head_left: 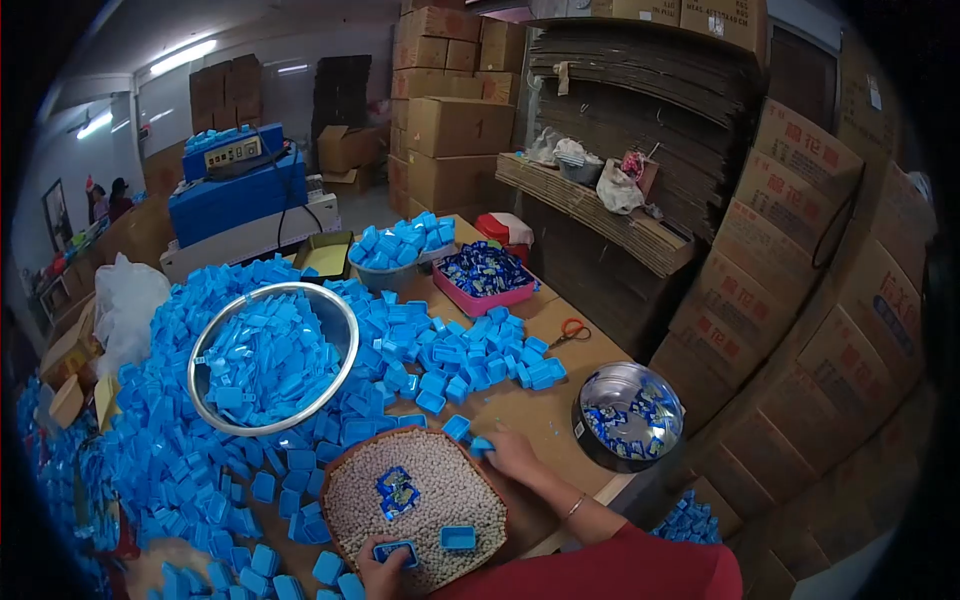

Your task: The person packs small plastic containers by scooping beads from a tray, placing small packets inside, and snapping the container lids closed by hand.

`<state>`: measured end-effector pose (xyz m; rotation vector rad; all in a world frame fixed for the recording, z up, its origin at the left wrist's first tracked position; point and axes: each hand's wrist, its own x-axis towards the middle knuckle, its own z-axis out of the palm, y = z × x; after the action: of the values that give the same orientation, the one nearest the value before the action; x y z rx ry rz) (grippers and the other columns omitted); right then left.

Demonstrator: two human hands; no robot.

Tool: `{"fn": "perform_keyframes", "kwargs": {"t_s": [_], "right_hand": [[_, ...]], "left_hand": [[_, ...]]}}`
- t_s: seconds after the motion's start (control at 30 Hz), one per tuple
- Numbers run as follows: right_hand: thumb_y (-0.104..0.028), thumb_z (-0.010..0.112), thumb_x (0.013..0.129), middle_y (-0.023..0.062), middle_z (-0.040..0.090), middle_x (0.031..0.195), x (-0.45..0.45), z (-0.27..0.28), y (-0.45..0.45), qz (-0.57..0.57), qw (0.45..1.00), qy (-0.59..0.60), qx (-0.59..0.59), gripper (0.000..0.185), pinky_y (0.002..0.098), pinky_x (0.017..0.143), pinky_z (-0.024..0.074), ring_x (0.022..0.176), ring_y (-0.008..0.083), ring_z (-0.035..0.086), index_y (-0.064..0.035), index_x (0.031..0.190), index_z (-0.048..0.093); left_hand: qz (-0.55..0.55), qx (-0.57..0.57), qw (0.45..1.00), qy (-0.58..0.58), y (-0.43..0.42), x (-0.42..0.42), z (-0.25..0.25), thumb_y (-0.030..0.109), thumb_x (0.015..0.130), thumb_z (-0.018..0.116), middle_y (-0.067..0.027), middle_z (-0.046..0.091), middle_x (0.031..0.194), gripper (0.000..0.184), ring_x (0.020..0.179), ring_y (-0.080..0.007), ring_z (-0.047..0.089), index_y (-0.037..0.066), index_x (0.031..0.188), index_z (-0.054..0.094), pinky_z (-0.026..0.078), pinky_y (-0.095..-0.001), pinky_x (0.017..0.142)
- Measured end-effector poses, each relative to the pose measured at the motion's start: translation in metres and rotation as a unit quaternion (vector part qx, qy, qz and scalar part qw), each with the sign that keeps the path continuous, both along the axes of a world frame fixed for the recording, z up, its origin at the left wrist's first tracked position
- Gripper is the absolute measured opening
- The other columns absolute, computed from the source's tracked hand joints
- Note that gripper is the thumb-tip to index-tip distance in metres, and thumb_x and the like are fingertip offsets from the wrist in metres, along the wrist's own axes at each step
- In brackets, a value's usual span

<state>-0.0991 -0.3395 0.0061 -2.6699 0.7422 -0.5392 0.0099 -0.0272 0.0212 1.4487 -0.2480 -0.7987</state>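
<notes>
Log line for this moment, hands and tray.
left hand: holding small blue box | right hand: holding blue piece beside tray | on pale beads: blue packets, open blue box

I'm finding open surface (555, 425) between the right hand (512, 456) and the dark-sided pot (626, 377), running up to the scissors (572, 332); fingers are fitting through there. Right forearm (560, 498) is crossing the near end. Blue boxes (190, 460) are crowding the left, the big steel bowl (354, 345) standing among them. Pink basket (476, 303) is blocking the far side.
</notes>
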Motion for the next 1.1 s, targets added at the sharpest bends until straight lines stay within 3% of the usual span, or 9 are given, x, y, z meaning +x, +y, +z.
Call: {"fn": "perform_keyframes", "kwargs": {"t_s": [0.03,0.13,0.23,0.43,0.6,0.7,0.8,0.97,1.1], "right_hand": [[-0.018,0.058,0.08,0.0232,0.062,0.101,0.0,0.016,-0.002,-0.039,0.992,0.045,0.113,0.028,0.0492,0.078,0.0473,0.096,0.0415,0.058,-0.0055,0.104,0.061],[-0.02,0.058,0.082,0.022,0.061,0.099,-0.009,0.017,-0.025,-0.152,0.98,-0.021,0.127,0.027,0.0491,0.078,0.047,0.095,0.0416,0.058,-0.0063,0.105,0.06],[-0.019,0.061,0.082,0.0188,0.06,0.101,-0.026,-0.018,-0.052,-0.219,0.974,-0.021,-0.049,0.025,0.0487,0.077,0.0467,0.097,0.0408,0.055,-0.0079,0.104,0.06],[-0.012,0.062,0.076,0.0175,0.056,0.094,-0.021,-0.009,-0.034,-0.028,0.992,-0.035,-0.12,0.019,0.0464,0.078,0.0452,0.093,0.0376,0.052,-0.0026,0.093,0.059],[-0.009,0.065,0.077,0.0149,0.061,0.097,-0.028,0.004,-0.04,-0.104,0.977,-0.123,-0.139,0.014,0.0414,0.076,0.0477,0.096,0.0344,0.056,-0.0053,0.091,0.066],[-0.014,0.067,0.076,0.0149,0.061,0.091,-0.026,0.009,-0.027,-0.09,0.991,-0.084,0.052,0.017,0.0436,0.075,0.048,0.092,0.0347,0.057,-0.0037,0.09,0.065],[-0.014,0.071,0.075,0.0135,0.061,0.097,-0.015,0.003,-0.009,-0.006,0.997,-0.007,0.075,0.026,0.0395,0.082,0.046,0.096,0.033,0.056,-0.004,0.098,0.065],[-0.019,0.072,0.074,0.0136,0.062,0.091,0.001,-0.032,-0.016,0.049,0.997,-0.056,-0.034,0.026,0.0431,0.075,0.0472,0.089,0.0341,0.058,-0.0059,0.095,0.066],[-0.012,0.071,0.074,0.0141,0.063,0.091,0.0,0.006,-0.005,0.02,0.99,-0.086,0.113,0.018,0.04,0.073,0.0496,0.085,0.0322,0.061,-0.0033,0.09,0.066]], "left_hand": [[0.0,-0.003,1.0,0.001,0.003,-0.002,-0.001,0.004,0.071,0.073,-0.0031,0.061,0.084,0.026,0.075,-0.0126,0.057,0.007,0.093,0.058,0.05,-0.0278,0.067],[-0.002,-0.003,1.0,0.004,0.003,-0.004,0.002,0.004,0.071,0.073,-0.0029,0.061,0.084,0.026,0.076,-0.0124,0.057,0.006,0.092,0.058,0.05,-0.0278,0.068],[0.0,-0.001,1.0,0.008,0.004,-0.006,0.001,0.004,0.071,0.073,-0.0028,0.06,0.084,0.026,0.077,-0.0122,0.057,0.006,0.092,0.058,0.05,-0.0278,0.069],[0.019,-0.012,0.999,-0.035,0.02,-0.006,-0.017,0.006,0.075,0.071,-0.0026,0.06,0.085,0.023,0.076,-0.011,0.057,0.006,0.094,0.058,0.048,-0.0251,0.067],[0.027,-0.074,0.994,0.081,0.011,-0.014,0.022,0.003,0.077,0.07,-0.0041,0.061,0.092,0.034,0.077,-0.0121,0.059,0.007,0.107,0.054,0.051,-0.0266,0.065],[-0.051,-0.085,0.99,0.099,0.013,-0.009,0.022,-0.002,0.073,0.07,-0.0056,0.061,0.096,0.054,0.081,-0.0142,0.061,0.008,0.12,0.047,0.052,-0.0282,0.068],[-0.087,-0.094,0.99,0.064,0.009,-0.009,0.024,-0.005,0.072,0.07,-0.005,0.059,0.104,0.062,0.092,-0.015,0.06,0.008,0.126,0.042,0.05,-0.0282,0.079],[-0.046,-0.11,0.99,0.07,0.012,-0.014,0.013,-0.003,0.074,0.07,-0.0039,0.059,0.112,0.057,0.1,-0.014,0.058,0.006,0.125,0.048,0.049,-0.0286,0.083],[-0.035,-0.135,0.988,0.072,0.012,-0.016,0.016,-0.007,0.071,0.073,-0.0048,0.061,0.111,0.06,0.101,-0.0149,0.06,0.006,0.124,0.05,0.052,-0.0298,0.084]]}}
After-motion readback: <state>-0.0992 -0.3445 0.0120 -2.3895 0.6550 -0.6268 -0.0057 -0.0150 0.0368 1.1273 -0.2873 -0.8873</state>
